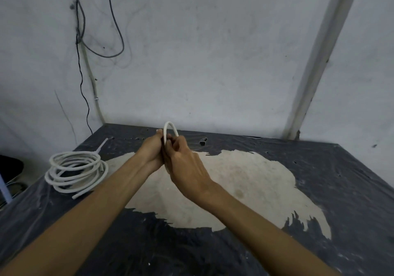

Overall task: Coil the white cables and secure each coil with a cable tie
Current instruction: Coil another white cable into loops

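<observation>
1. White cable (170,126): a small loop of it arches up from between my two hands, held above the far middle of the counter (319,169). Most of this cable is hidden inside my grip, so I cannot tell how many turns it has.
2. My left hand (152,151) is curled round the loop's left leg, fingers closed on it.
3. My right hand (185,162) sits just beside and touching the left, fingers pinching the same loop from the right.
4. I judge the step in hand to be either winding this short cable or cinching a tie round it; I see no cable tie at my fingers, so I cannot say which.
5. The next move, as I read it, calls for one hand to keep the turns bunched while the other threads and pulls a tie snug, without letting the stiff loop spring open.
6. Off to the left, well apart from my hands, a finished-looking coil (75,170) lies flat near the counter's left edge, with a thin white strip (102,145), perhaps a tie's tail, sticking out at its far side.
7. Behind, dark wires (82,41) hang on the wall.
</observation>
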`<act>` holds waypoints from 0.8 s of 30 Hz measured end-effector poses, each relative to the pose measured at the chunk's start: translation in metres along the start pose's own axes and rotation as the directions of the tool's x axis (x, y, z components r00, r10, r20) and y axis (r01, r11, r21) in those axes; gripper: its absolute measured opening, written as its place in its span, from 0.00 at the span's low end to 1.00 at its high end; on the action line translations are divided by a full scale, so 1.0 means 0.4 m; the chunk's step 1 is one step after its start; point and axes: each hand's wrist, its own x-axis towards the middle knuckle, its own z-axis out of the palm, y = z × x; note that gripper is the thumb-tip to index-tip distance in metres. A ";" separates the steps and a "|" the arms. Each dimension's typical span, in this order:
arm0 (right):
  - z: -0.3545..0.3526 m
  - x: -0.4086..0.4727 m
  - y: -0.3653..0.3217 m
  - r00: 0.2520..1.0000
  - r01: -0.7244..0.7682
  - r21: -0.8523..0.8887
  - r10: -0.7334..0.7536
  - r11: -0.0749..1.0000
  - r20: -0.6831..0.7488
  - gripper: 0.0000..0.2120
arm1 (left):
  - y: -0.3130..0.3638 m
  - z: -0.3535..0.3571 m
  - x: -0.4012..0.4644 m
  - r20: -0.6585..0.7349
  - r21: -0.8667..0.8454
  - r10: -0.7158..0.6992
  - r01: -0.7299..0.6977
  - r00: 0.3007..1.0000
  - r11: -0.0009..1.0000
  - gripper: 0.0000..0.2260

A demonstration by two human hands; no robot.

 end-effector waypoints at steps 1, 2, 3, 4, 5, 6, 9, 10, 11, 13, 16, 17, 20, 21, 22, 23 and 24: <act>0.001 -0.004 0.001 0.998 0.036 -0.094 -0.041 0.995 -0.054 0.18 | 0.010 0.003 -0.001 0.003 -0.050 -0.017 0.017 1.000 0.999 0.21; 0.005 -0.007 0.003 0.989 0.081 -0.204 -0.104 0.976 -0.106 0.18 | 0.017 0.006 -0.005 0.003 -0.083 -0.030 0.031 1.000 0.996 0.20; 0.011 -0.010 0.001 0.976 0.121 -0.302 -0.168 0.945 -0.135 0.18 | 0.022 0.007 -0.004 0.002 -0.108 -0.044 0.044 0.999 0.993 0.20; 0.014 -0.009 -0.001 0.963 0.159 -0.367 -0.227 0.916 -0.148 0.16 | 0.022 0.006 -0.003 0.001 -0.125 -0.052 0.051 0.999 0.991 0.19; 0.012 -0.006 -0.003 0.948 0.202 -0.397 -0.281 0.895 -0.150 0.13 | 0.021 0.003 0.004 -0.008 -0.127 -0.055 0.054 0.998 0.990 0.18; 0.004 -0.004 -0.003 0.931 0.241 -0.401 -0.327 0.884 -0.161 0.10 | 0.023 0.000 0.008 -0.009 -0.146 -0.060 0.058 0.998 0.988 0.18; -0.040 -0.007 0.022 0.902 0.260 -0.150 -0.295 0.954 -0.315 0.06 | 0.048 -0.013 0.003 0.140 -0.337 -0.088 0.131 0.986 0.932 0.21; -0.055 -0.009 0.034 0.896 0.225 -0.034 -0.220 0.974 -0.386 0.06 | 0.061 -0.021 -0.004 0.220 -0.362 -0.088 0.165 0.972 0.918 0.21; -0.068 -0.007 0.048 0.890 0.160 0.072 -0.113 0.985 -0.441 0.06 | 0.070 -0.034 -0.007 0.280 -0.332 -0.082 0.176 0.957 0.927 0.22; -0.088 0.016 0.088 0.868 -0.022 0.228 0.132 0.973 -0.479 0.07 | 0.077 -0.051 -0.017 0.397 -0.209 -0.114 0.211 0.911 0.955 0.25; -0.114 0.060 0.145 0.912 -0.121 0.277 0.217 0.953 -0.348 0.15 | 0.068 -0.039 -0.046 0.531 -0.039 -0.217 0.279 0.819 0.959 0.22; -0.120 0.070 0.159 0.951 -0.065 0.270 0.142 0.961 -0.273 0.17 | 0.066 -0.030 -0.055 0.563 0.000 -0.237 0.287 0.792 0.958 0.21; -0.127 0.077 0.180 0.988 0.123 0.235 -0.097 0.964 -0.121 0.16 | 0.068 -0.004 -0.081 0.640 0.046 -0.269 0.313 0.720 0.949 0.18; -0.128 0.075 0.186 0.981 0.157 0.213 -0.127 0.964 -0.149 0.14 | 0.070 0.001 -0.087 0.655 0.051 -0.274 0.321 0.704 0.946 0.18; -0.130 0.072 0.193 0.971 0.175 0.189 -0.137 0.966 -0.198 0.12 | 0.072 0.006 -0.095 0.665 0.053 -0.281 0.331 0.692 0.942 0.18; -0.133 0.069 0.200 0.960 0.181 0.165 -0.137 0.970 -0.245 0.11 | 0.074 0.011 -0.102 0.670 0.051 -0.285 0.340 0.685 0.939 0.18; -0.136 0.065 0.207 0.950 0.181 0.152 -0.133 0.972 -0.284 0.11 | 0.077 0.016 -0.107 0.664 0.048 -0.286 0.342 0.691 0.939 0.17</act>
